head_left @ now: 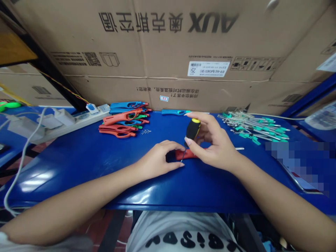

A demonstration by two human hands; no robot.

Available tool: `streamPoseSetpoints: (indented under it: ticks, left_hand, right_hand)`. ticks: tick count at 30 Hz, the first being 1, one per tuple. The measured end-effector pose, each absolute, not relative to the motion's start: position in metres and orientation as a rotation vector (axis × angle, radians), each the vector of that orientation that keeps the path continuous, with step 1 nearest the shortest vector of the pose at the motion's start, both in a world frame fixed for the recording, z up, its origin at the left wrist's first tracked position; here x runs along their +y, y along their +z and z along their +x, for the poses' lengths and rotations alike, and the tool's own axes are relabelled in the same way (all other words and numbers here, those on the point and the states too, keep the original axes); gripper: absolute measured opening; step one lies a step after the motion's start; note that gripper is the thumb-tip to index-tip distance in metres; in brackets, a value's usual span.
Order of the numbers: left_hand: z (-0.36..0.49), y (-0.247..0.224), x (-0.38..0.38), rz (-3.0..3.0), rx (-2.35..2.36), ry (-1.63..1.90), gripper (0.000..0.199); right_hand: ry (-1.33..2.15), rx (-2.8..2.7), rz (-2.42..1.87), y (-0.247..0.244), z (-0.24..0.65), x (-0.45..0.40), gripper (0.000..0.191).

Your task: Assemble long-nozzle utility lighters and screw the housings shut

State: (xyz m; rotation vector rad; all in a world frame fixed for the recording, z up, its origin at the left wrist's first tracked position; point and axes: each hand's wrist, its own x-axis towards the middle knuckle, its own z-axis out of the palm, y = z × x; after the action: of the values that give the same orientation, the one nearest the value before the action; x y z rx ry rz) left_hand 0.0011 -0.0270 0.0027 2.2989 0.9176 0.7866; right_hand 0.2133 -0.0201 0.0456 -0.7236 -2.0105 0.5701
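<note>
A screwdriver point(193, 129) with a black and yellow handle is gripped in my right hand point(214, 140), its shaft slanting down to the left. The screwdriver's tip meets the near edge of a red lighter casing point(187, 154) lying on the table. From the right end of that casing a metal tube point(239, 148) sticks out past my right hand. My left hand point(157, 159) has its thumb and index finger round the casing's left end. My right hand hides the middle of the casing.
Red, blue and green lighter casings point(122, 120) are piled at back left, beside small screws point(146, 132). A blue casing point(173, 112) lies near the cardboard point(168, 42). Metal tubes with green ends point(254, 126) are heaped right. A power strip point(78, 120) stands left.
</note>
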Motion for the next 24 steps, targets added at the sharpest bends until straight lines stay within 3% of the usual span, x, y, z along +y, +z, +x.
streamPoseSetpoints:
  ticks: [3,24]
  left_hand:
    - [0.001,-0.006,-0.025,2.350,0.948,0.747,0.047]
    - [0.002,-0.010,-0.022,2.371,0.861,0.726,0.029]
  right_hand:
    - [0.532,-1.916,-0.732,0.038,0.214,-0.020,0.056]
    - [0.450,-1.981,-0.707,0.026,0.213,-0.021,0.062]
